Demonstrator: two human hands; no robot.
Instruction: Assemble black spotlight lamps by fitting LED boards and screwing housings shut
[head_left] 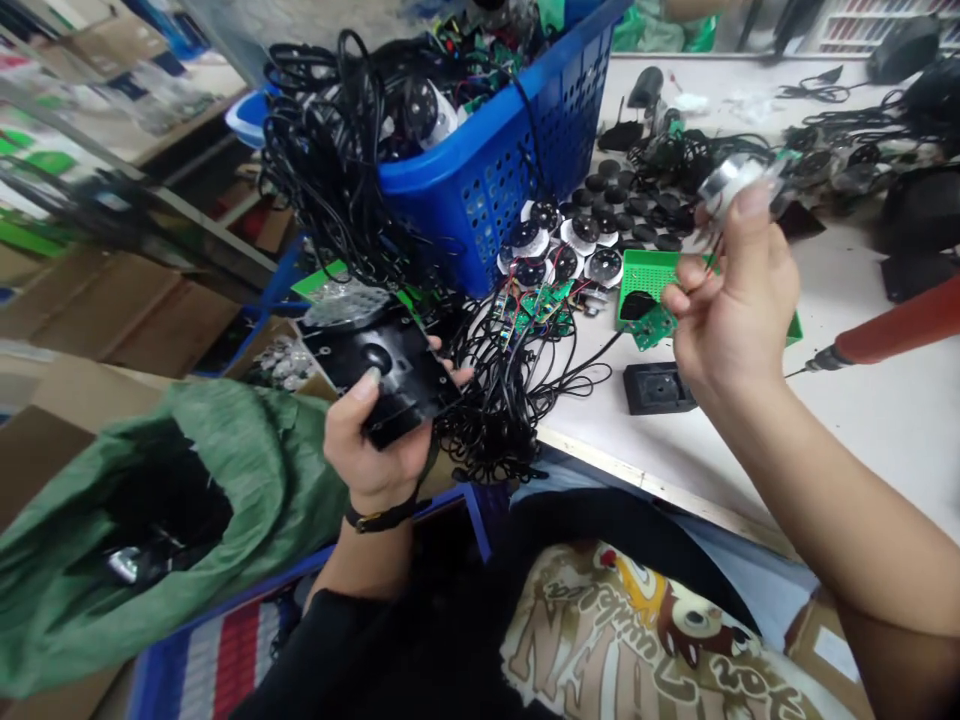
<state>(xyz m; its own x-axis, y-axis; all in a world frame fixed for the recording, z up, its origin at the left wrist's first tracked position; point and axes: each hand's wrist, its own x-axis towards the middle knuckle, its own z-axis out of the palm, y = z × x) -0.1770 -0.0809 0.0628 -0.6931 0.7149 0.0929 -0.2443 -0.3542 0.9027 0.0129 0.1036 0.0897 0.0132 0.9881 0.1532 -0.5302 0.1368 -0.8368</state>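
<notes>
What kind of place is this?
Probably a small electronics repair or dismantling workshop: a blue basket of tangled black cables, green circuit boards on the white table, a red-handled screwdriver. The left hand holds a black plastic cover, the right hand a small silvery part.

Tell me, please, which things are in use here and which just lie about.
In hand:
flat black plastic plate, in left hand
small silvery wired part, in right hand

Lying about:
blue plastic basket
red-handled screwdriver
green sack

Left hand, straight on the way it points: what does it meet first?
Probably the black cables spilling from the blue basket, beyond the black plate the left hand holds; depth unclear.
</notes>
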